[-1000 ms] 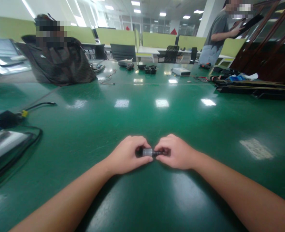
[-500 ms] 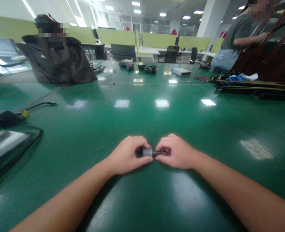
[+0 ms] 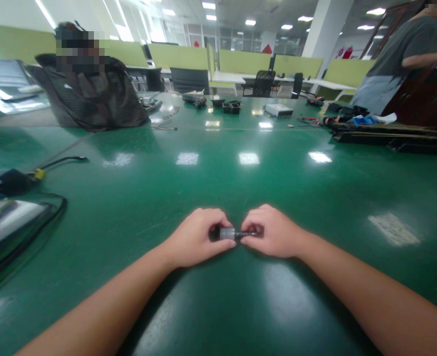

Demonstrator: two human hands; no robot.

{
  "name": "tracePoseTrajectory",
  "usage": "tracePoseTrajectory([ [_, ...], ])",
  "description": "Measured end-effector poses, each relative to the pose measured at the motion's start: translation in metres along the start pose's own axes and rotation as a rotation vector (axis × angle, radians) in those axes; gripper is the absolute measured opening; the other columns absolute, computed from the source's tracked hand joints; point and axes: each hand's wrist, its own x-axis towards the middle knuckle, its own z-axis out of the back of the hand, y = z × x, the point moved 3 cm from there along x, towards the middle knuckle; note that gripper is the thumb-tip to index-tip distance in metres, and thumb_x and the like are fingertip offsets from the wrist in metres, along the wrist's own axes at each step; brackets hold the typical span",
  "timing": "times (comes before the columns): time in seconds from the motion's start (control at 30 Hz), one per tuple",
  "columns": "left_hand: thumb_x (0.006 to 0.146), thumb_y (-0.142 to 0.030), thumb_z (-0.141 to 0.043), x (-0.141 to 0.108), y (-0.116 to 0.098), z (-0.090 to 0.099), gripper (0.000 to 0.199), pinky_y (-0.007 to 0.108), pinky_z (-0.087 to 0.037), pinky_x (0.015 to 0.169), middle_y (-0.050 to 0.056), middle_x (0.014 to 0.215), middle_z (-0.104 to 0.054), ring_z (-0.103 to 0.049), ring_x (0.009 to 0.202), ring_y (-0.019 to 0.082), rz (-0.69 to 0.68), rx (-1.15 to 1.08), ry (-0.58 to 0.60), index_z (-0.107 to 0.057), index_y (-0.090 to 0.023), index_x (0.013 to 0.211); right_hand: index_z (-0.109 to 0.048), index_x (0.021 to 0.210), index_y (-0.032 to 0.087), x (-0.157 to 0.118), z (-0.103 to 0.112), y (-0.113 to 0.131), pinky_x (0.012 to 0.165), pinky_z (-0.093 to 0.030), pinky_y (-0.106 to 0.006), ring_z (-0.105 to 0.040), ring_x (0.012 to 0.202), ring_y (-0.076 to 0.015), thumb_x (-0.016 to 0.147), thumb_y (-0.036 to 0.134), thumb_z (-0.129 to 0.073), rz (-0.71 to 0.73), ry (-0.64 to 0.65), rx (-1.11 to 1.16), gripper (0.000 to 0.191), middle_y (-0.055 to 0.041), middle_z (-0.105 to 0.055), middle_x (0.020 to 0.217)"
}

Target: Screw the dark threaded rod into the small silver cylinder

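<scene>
A standing person point(image 3: 400, 64) was seen farther right than half a second earlier, and the right hand point(image 3: 274, 231) had been shifted very slightly outward. Between the hands, low at the green desk point(image 3: 218, 188), a grey cylinder point(image 3: 227, 233) was grasped by the left hand's point(image 3: 196, 237) fingers, its thin dark end point(image 3: 246, 234) apparently pinched by the right's. If pressed out of line, the end might be bent; if loosely pinched, dropped.

The left hand point(image 3: 194, 240), right hand point(image 3: 276, 233) and tapering forearms point(image 3: 129, 291) are bare.
</scene>
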Motion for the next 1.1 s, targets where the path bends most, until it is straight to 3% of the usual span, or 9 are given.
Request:
tracePoseTrajectory([
  [0.33,0.081,-0.039,-0.078,-0.001,0.0,0.001,0.021,0.031,-0.041,0.076,0.0,0.086,-0.07,-0.064,0.078,0.019,-0.004,-0.007,-0.007,-0.07,-0.022,0.091,-0.07,0.077,0.017,-0.002,0.011,-0.008,0.067,-0.043,-0.026,-0.058,0.065,-0.013,0.076,0.021,-0.077,0.028,0.026,0.021,0.008,0.001,-0.066,0.07],
  [0.6,0.084,-0.04,-0.076,-0.002,0.0,0.0,0.02,0.03,-0.041,0.075,0.0,0.085,-0.071,-0.064,0.077,0.018,-0.004,-0.026,-0.011,-0.071,-0.022,0.091,-0.07,0.076,0.015,-0.007,0.026,-0.029,0.054,-0.037,-0.023,-0.05,0.057,-0.0105,0.077,0.025,-0.076,-0.153,0.123,0.125,0.011,0.0017,-0.06,0.064],
  [0.83,0.084,-0.04,-0.076,-0.001,-0.001,0.001,0.02,0.03,-0.042,0.075,0.0,0.085,-0.071,-0.064,0.076,0.017,-0.003,-0.028,-0.009,-0.071,-0.021,0.089,-0.071,0.076,0.015,-0.008,0.025,-0.025,0.055,-0.04,-0.022,-0.053,0.057,-0.0104,0.075,0.02,-0.076,-0.133,0.135,0.173,0.007,0.0019,-0.061,0.064],
  [1.1,0.084,-0.04,-0.076,-0.001,0.0,0.001,0.02,0.029,-0.042,0.073,0.0,0.084,-0.071,-0.065,0.076,0.018,-0.007,-0.02,-0.012,-0.071,-0.021,0.089,-0.075,0.079,0.017,-0.003,0.013,-0.017,0.061,-0.042,-0.024,-0.057,0.06,-0.0114,0.078,0.025,-0.079,-0.047,0.057,0.09,0.009,0.001,-0.066,0.068],
])
